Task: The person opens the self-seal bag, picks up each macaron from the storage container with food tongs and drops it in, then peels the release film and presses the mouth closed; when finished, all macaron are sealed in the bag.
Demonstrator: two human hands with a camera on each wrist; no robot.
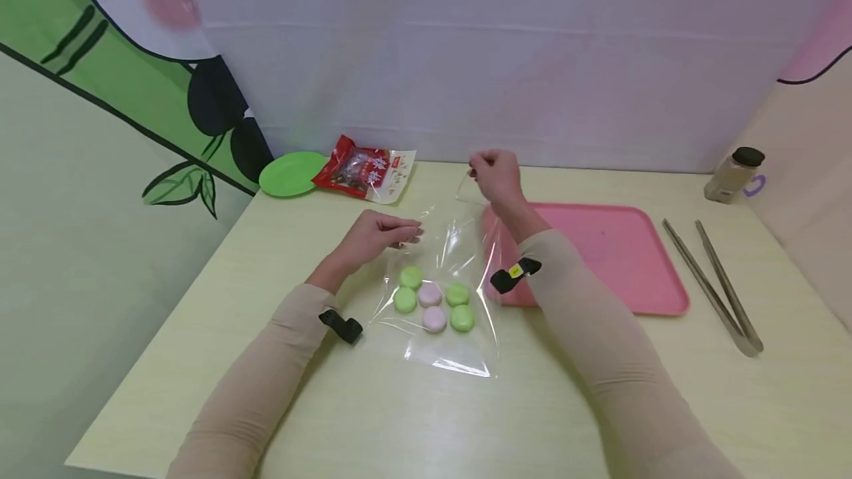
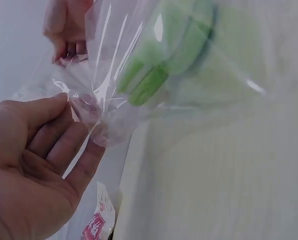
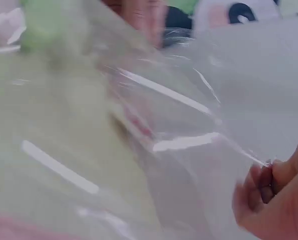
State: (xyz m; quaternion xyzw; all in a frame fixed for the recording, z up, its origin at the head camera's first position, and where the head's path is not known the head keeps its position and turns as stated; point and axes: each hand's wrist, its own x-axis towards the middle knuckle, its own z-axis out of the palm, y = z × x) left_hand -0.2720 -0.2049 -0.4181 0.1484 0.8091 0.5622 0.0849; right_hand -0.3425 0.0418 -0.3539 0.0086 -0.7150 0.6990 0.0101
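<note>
A clear plastic bag [image 1: 447, 355] hangs mouth-up over the table, with several green macarons [image 1: 462, 318] and two pale purple macarons [image 1: 434, 318] in its lower half. My left hand [image 1: 376, 236] pinches the bag's upper left edge between thumb and fingers, and the film bunches there in the left wrist view. Higher and farther back, my right hand [image 1: 498, 177] pinches the other side of the bag's top, fingers curled. From the right wrist view, the film stretches taut toward that hand [image 3: 279, 195].
A pink tray [image 1: 599, 257] lies right of the bag, partly behind my right forearm. Steel tongs [image 1: 722, 298] and a dark-capped jar [image 1: 732, 177] are farther right. At the back left lie a green plate [image 1: 289, 174] and a red snack packet [image 1: 362, 170].
</note>
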